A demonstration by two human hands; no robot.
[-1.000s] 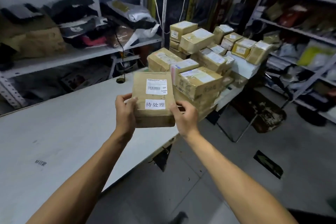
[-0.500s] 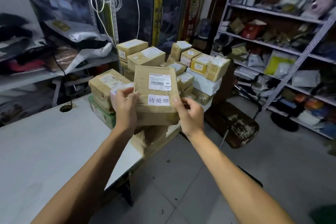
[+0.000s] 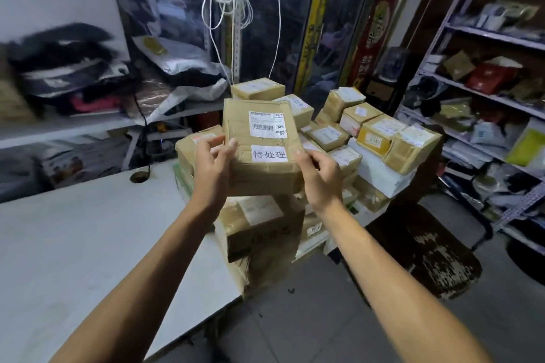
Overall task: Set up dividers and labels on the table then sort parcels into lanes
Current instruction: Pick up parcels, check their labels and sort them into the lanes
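Cardboard parcel (image 3: pixel 259 144) held by both hands; underside hidden.

The held parcel (image 3: pixel 259 150) is tan-brown cardboard with a white shipping label (image 3: pixel 267 124) printed with a black barcode, and a white sticker (image 3: pixel 269 153) bearing black Chinese characters. The stacked boxes (image 3: pixel 368 138) behind it are brown and yellow with white labels, on a pale grey desk (image 3: pixel 73 239). A white cord (image 3: pixel 227 0) hangs above, and a red box (image 3: pixel 491 75) sits on the grey shelf (image 3: pixel 483 97).

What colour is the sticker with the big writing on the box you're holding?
White with black characters, on the brown parcel; the head view shows it best.
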